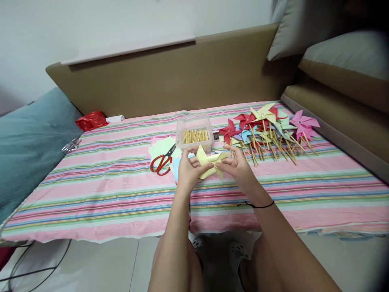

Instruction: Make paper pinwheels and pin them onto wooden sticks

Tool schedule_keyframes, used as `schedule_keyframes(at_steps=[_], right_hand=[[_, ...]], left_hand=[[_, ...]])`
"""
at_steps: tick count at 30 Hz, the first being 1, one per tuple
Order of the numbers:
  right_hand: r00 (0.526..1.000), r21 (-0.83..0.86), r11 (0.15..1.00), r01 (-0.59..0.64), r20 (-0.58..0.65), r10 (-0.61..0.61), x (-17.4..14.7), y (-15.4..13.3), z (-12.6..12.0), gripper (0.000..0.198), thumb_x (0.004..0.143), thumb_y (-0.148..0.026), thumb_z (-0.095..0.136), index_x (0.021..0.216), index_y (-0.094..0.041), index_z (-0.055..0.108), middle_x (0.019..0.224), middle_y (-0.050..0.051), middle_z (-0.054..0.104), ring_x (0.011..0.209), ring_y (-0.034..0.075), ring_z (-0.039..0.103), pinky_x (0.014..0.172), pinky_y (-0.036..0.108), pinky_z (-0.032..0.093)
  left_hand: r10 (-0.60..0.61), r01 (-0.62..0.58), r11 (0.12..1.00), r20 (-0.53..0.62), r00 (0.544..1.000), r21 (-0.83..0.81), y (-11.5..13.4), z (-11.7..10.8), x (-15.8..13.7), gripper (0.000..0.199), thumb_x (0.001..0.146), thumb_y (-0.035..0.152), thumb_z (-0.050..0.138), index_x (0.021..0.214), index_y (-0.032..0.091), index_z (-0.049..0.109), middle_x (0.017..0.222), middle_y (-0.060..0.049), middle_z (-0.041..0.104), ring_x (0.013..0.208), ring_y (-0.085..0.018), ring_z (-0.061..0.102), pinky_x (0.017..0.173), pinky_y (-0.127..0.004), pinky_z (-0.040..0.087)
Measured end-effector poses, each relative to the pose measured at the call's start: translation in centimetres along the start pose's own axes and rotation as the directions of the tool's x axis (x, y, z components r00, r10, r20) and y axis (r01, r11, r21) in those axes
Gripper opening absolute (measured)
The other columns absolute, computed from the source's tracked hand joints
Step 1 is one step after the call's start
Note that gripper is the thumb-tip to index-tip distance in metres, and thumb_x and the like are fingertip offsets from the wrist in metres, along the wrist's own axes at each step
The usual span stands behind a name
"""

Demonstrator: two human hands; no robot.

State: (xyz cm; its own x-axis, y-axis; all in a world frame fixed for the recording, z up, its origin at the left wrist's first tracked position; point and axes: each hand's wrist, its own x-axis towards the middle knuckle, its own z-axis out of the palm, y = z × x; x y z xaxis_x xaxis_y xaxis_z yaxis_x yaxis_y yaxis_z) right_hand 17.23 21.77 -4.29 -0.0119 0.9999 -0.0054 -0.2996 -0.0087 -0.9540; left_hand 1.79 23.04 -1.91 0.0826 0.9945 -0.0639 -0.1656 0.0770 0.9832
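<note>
Between my two hands is a pale yellow paper pinwheel with its blades folded in; no stick shows on it. My left hand grips its left side, thumb near the centre. From the right, my right hand pinches it close to the middle with thumb and fingers. Just beyond the hands stands a clear plastic box holding many short wooden sticks. Scissors with red handles lie left of my left hand, partly on sheets of green and pink paper.
Finished pinwheels in several colours lie heaped on the right. A red plastic bag and a small clear packet are at the far left. The striped cloth covers the seat, with a brown backrest behind and cushions at right.
</note>
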Motion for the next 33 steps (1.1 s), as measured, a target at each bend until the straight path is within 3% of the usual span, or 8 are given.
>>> schedule_keyframes(at_steps=[5,9,19,22,27,33], right_hand=[[0.999,0.028,0.999,-0.032,-0.018,0.032,-0.1,-0.4,0.3,0.057,0.064,-0.036,0.080,0.108,-0.025,0.045,0.087,0.001,0.074,0.083,0.019,0.070,0.081,0.036,0.053],[0.997,0.008,0.999,-0.039,-0.070,0.040,-0.2,-0.7,0.6,0.053,0.066,-0.039,0.078,0.106,-0.022,0.047,0.088,0.004,0.074,0.079,0.018,0.069,0.083,0.036,0.050],[0.993,-0.059,0.997,-0.042,-0.116,0.035,-0.1,0.1,0.4,0.050,0.067,-0.042,0.077,0.105,-0.021,0.052,0.087,0.004,0.074,0.076,0.017,0.068,0.080,0.035,0.049],[0.993,-0.112,0.993,-0.039,-0.118,0.026,0.0,0.4,0.6,0.049,0.066,-0.043,0.077,0.103,-0.020,0.054,0.085,0.005,0.074,0.077,0.018,0.068,0.079,0.035,0.050],[0.995,-0.197,0.980,0.019,-0.094,-0.038,1.1,0.4,0.8,0.042,0.065,-0.045,0.077,0.094,-0.020,0.060,0.082,0.005,0.073,0.076,0.019,0.069,0.077,0.035,0.052],[0.980,-0.439,0.877,0.196,0.063,-0.188,5.7,-1.8,2.6,0.028,0.075,-0.042,0.067,0.087,-0.017,0.068,0.087,0.008,0.073,0.081,0.021,0.069,0.078,0.035,0.054]], left_hand=[[-0.043,0.024,0.990,-0.135,0.990,-0.141,0.0,-0.5,0.1,0.073,0.042,0.021,0.088,0.099,0.020,0.043,0.081,-0.003,0.072,0.068,-0.019,0.069,0.064,-0.032,0.056],[-0.042,-0.014,0.980,-0.273,0.961,-0.200,0.0,-1.0,0.2,0.064,0.044,0.019,0.086,0.096,0.016,0.049,0.080,-0.004,0.071,0.064,-0.015,0.067,0.063,-0.029,0.054],[0.001,-0.240,0.905,-0.562,0.827,-0.352,2.1,-5.4,-0.3,0.053,0.050,0.010,0.083,0.094,0.016,0.054,0.072,0.000,0.069,0.066,-0.013,0.067,0.067,-0.025,0.054],[0.005,-0.292,0.879,-0.603,0.798,-0.378,2.5,-6.9,-0.9,0.050,0.053,0.007,0.082,0.095,0.016,0.056,0.073,0.001,0.068,0.070,-0.013,0.068,0.069,-0.024,0.054],[-0.026,-0.316,0.839,-0.613,0.790,-0.443,3.0,-8.3,-1.6,0.042,0.059,0.005,0.078,0.094,0.016,0.057,0.080,-0.001,0.071,0.066,-0.012,0.068,0.064,-0.021,0.055],[-0.059,-0.354,0.801,-0.652,0.756,-0.483,3.3,-8.9,-2.0,0.037,0.065,0.001,0.073,0.096,0.015,0.058,0.087,-0.003,0.071,0.071,-0.011,0.069,0.065,-0.019,0.056]])
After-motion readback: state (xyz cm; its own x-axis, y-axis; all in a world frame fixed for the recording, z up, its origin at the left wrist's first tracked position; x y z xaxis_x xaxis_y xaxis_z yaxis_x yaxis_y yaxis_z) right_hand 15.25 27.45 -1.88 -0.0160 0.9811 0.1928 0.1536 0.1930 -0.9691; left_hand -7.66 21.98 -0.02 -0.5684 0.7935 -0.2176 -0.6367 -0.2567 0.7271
